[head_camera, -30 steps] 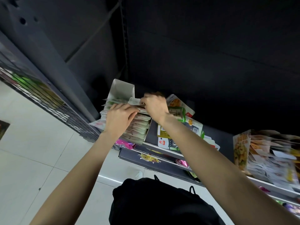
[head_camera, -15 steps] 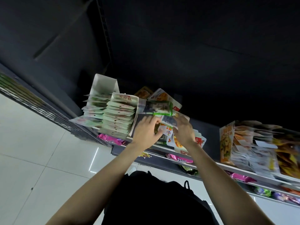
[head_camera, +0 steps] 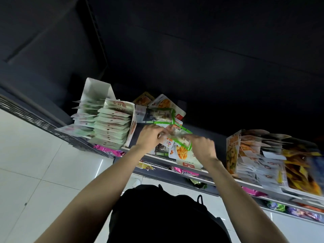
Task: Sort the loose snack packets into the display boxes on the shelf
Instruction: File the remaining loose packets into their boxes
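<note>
Loose snack packets [head_camera: 175, 137] lie in a heap on the shelf [head_camera: 157, 157], between the full green display box [head_camera: 112, 127] and the orange display box [head_camera: 233, 151]. Your hands have left the green box, judged filled, and now work the heap. Your left hand [head_camera: 149, 137] and right hand [head_camera: 201, 146] both grasp a green-edged packet [head_camera: 182, 140]. The packets are flat, glossy, overlapping pouches in mixed colours; motion blur hides finer print.
</note>
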Available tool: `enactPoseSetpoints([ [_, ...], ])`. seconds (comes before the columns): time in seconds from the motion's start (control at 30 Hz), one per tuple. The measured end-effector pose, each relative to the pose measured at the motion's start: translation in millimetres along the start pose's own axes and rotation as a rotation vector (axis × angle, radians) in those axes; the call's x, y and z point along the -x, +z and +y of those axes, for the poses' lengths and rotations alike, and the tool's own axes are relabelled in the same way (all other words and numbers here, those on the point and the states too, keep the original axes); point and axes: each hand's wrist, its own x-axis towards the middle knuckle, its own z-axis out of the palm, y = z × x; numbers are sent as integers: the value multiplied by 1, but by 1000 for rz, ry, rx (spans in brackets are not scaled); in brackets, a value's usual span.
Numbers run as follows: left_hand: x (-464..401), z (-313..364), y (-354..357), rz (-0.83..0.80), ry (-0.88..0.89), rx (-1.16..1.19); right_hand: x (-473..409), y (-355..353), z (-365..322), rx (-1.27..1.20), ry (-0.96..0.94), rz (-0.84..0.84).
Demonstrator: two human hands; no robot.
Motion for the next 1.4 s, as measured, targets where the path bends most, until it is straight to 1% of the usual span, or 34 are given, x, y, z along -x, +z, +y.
enactPoseSetpoints([
  [0.03, 0, 4, -10, 58, -8, 126, 6, -11, 4, -43, 50, 59],
  [0.1, -2, 17, -38, 100, -48, 319, 13, -30, 7, -253, 85, 215],
  [0.17, 1, 30, -70, 105, -59, 370, 18, -50, 0, -476, 33, 301],
  [0.23, 9, 40, -105, 127, 21, 346, 18, -72, -16, -596, -71, 321],
  [0.3, 19, 44, -136, 186, 159, 288, 13, -89, -37, -616, -191, 349],
  [0.37, 27, 40, -159, 304, 300, 176, 6, -99, -56, -575, -278, 409],
  [0.43, 35, 32, -175, 466, 381, 85, 0, -100, -70, -614, -272, 521],
  [0.47, 39, 26, -180, 557, 367, 81, -1, -99, -75, -658, -236, 572],
  [0.5, 44, 17, -185, 631, 302, 110, -2, -99, -81, -734, -183, 598],
  [0.57, 53, -8, -190, 693, 119, 175, -2, -101, -94, -1034, -19, 585],
  [0.6, 55, -23, -191, 685, 37, 166, -4, -101, -101, -1232, 72, 578],
  [0.63, 55, -40, -190, 637, -26, 114, -7, -103, -109, -1414, 158, 582],
  [0.7, 52, -68, -185, 418, -86, -33, -16, -105, -125, -1643, 284, 634],
  [0.77, 48, -83, -178, 158, -90, -156, -27, -107, -139, -1722, 322, 653],
  [0.8, 46, -85, -175, 74, -88, -184, -33, -107, -147, -1724, 312, 647],
  [0.83, 45, -87, -174, 42, -73, -205, -39, -106, -155, -1718, 295, 642],
  [0.87, 45, -90, -175, 42, -45, -236, -45, -106, -163, -1698, 283, 635],
  [0.97, 50, -99, -177, 117, 36, -306, -58, -107, -179, -1609, 266, 614],
  [1.1, 53, -104, -181, 137, 115, -290, -61, -111, -182, -1608, 251, 718],
  [1.17, 53, -106, -181, 146, 150, -298, -64, -104, -181, -1536, 243, 740],
  [1.2, 53, -107, -181, 146, 155, -304, -66, -99, -182, -1462, 236, 723],
  [1.27, 54, -109, -180, 170, 162, -308, -71, -83, -183, -1225, 195, 640],
  [1.33, 55, -110, -177, 203, 180, -319, -76, -64, -188, -926, 68, 543],
  [1.37, 55, -110, -176, 215, 187, -322, -78, -57, -190, -803, 0, 524],
  [1.4, 55, -111, -177, 227, 192, -322, -80, -54, -192, -729, -47, 526],
])
